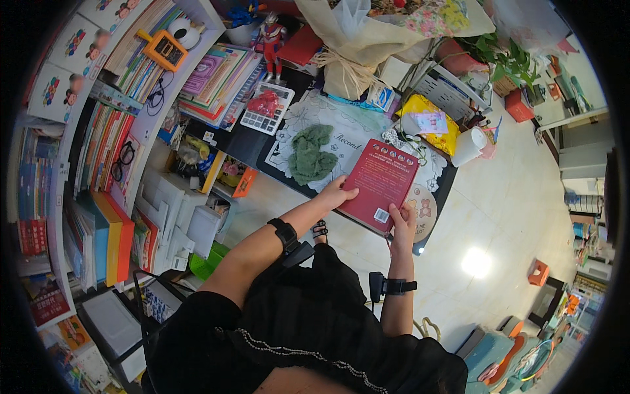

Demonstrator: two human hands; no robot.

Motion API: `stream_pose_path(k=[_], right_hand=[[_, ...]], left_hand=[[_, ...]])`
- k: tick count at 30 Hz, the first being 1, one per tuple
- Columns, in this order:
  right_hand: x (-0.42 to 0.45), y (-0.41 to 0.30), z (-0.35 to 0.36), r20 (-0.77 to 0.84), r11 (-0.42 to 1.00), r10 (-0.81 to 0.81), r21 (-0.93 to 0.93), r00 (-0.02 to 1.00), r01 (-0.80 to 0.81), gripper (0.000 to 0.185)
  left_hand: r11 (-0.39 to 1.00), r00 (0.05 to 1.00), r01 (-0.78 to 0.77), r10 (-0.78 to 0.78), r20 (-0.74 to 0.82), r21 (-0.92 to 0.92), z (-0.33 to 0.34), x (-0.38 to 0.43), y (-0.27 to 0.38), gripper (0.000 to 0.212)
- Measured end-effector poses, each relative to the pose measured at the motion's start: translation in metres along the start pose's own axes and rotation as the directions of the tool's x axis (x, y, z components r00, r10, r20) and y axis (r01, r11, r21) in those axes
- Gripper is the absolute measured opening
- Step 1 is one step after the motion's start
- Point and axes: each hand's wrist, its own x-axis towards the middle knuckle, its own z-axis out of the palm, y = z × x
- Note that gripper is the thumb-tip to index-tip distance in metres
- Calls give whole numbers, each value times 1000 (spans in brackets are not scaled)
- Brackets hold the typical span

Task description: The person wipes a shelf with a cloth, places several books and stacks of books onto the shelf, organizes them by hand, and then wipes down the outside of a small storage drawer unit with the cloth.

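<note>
A thick red book (376, 182) with printed writing and a barcode is held over the front right part of the desk. My left hand (337, 194) grips its left edge, thumb on the cover. At the lower right corner, my right hand (402, 224) holds it with the thumb on top; the fingers behind the book are hidden. To the left of the book a crumpled green cloth (312, 153) lies on the patterned desk mat (344, 123). A round bear-printed mat (427, 209) is partly covered by the book and my right hand.
A calculator (267, 108) with a red item on it, a toy figure (272, 47) and a wrapped bouquet (354, 64) stand behind. At right are a yellow packet (430, 123) and a white paper roll (469, 146). A bookshelf (142, 138) runs along the left; a printer (167, 207) sits below.
</note>
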Motion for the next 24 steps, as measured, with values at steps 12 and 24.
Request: stream_pose_path(k=[12,24], right_hand=[[-60,-55,87,536,977,121,85,836,-196,68],[-182,-60,309,983,993,31,-51,180,105,90]], left_hand=[[852,855,-512,518,-28,109,-90,-112,17,61],[494,124,-616,830,-545,613,-193,-416,16,62]])
